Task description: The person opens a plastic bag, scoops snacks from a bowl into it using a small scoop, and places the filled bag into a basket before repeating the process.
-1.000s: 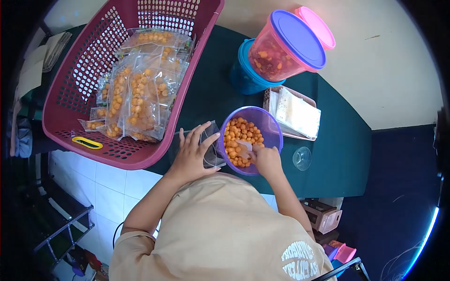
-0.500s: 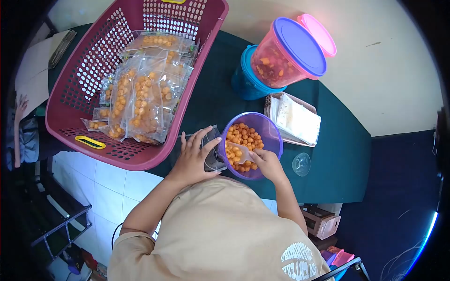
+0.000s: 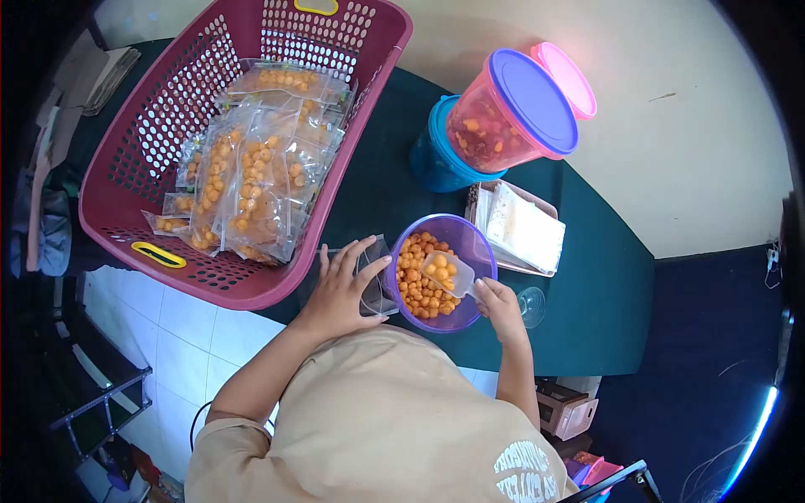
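In the head view, my right hand (image 3: 501, 312) grips the handle of a translucent plastic scoop (image 3: 457, 289). Several round orange snack balls (image 3: 439, 268) sit in the scoop, above more of the same balls (image 3: 417, 295) in a purple tub (image 3: 485, 245). My left hand (image 3: 335, 293) is at the tub's left side, fingers spread and thumb apart around a clear plastic bag (image 3: 379, 289). The bag stands against the tub; its lower part is hidden by my hand.
A maroon basket (image 3: 285, 281) at left holds filled snack bags (image 3: 251, 176). Lidded containers (image 3: 507, 117) stand at the back, near a tray of white packets (image 3: 530, 228). A clear cup (image 3: 531, 308) sits right of the tub on the green-covered table (image 3: 595, 293). Another person's arm (image 3: 40, 210) shows far left.
My right hand has drawn back to the right, and the scoop now rests higher over the balls, loaded. My left hand stays by the bag. The whole view has shifted slightly.
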`<state>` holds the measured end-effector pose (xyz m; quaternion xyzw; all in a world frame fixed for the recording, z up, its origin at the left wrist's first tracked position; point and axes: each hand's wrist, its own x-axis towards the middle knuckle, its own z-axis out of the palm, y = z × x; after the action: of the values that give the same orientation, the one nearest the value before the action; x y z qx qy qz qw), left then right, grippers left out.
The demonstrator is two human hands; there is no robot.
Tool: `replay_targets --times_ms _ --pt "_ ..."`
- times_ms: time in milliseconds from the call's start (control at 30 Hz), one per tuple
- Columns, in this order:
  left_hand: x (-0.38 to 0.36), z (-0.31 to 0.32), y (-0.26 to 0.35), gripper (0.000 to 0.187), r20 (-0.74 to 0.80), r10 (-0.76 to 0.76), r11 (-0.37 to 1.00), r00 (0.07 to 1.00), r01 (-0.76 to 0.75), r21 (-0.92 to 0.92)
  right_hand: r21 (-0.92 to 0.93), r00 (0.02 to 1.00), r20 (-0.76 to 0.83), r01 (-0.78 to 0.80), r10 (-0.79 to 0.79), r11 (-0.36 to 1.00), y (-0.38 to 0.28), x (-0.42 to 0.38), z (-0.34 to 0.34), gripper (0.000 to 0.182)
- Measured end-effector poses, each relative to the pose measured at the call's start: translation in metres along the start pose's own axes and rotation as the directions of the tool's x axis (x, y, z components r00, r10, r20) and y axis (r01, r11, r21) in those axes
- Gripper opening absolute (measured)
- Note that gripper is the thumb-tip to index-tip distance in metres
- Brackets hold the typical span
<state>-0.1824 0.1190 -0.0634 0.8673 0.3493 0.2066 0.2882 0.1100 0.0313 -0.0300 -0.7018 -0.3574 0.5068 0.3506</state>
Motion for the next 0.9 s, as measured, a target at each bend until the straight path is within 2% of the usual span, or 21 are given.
replay_targets --times_ms 100,167,300,367,600,667,800,900 --pt "-0.001 0.000 -0.001 0.101 -0.009 0.003 1.000 1.000 -0.003 -0.001 0.079 0.999 -0.028 -0.021 0.024 0.997 -0.006 -0.005 0.003 0.032" --pt "-0.002 0.001 -0.001 0.100 -0.012 0.005 1.000 1.000 -0.005 -0.009 -0.065 0.998 -0.043 0.041 -0.044 0.997 -0.010 -0.009 0.007 0.032" --pt "-0.001 0.001 0.000 0.100 -0.015 -0.001 1.000 1.000 0.000 -0.008 -0.033 0.999 0.015 0.049 -0.049 0.998 -0.021 -0.014 0.018 0.035" --pt "-0.001 0.001 0.000 0.100 -0.010 -0.003 1.000 1.000 0.003 -0.006 -0.181 0.995 0.035 0.094 -0.090 0.979 -0.019 -0.011 0.021 0.035" --pt "-0.003 0.000 -0.001 0.099 -0.022 -0.002 1.000 1.000 0.002 -0.008 -0.094 0.998 0.030 0.052 -0.050 0.994 -0.015 -0.008 0.030 0.031" --pt "-0.004 0.001 0.000 0.099 -0.017 0.000 1.000 1.000 0.000 -0.009 -0.220 0.997 0.010 0.078 -0.078 0.972 -0.017 -0.008 0.031 0.031" --pt "-0.003 0.000 0.000 0.099 -0.016 -0.002 1.000 1.000 0.002 -0.006 -0.186 0.998 0.008 0.070 -0.070 0.980 -0.014 -0.007 0.032 0.032" --pt "-0.003 0.000 0.000 0.099 -0.011 -0.001 1.000 1.000 0.001 -0.004 -0.267 0.997 0.004 0.081 -0.083 0.960 -0.015 -0.007 0.032 0.033"
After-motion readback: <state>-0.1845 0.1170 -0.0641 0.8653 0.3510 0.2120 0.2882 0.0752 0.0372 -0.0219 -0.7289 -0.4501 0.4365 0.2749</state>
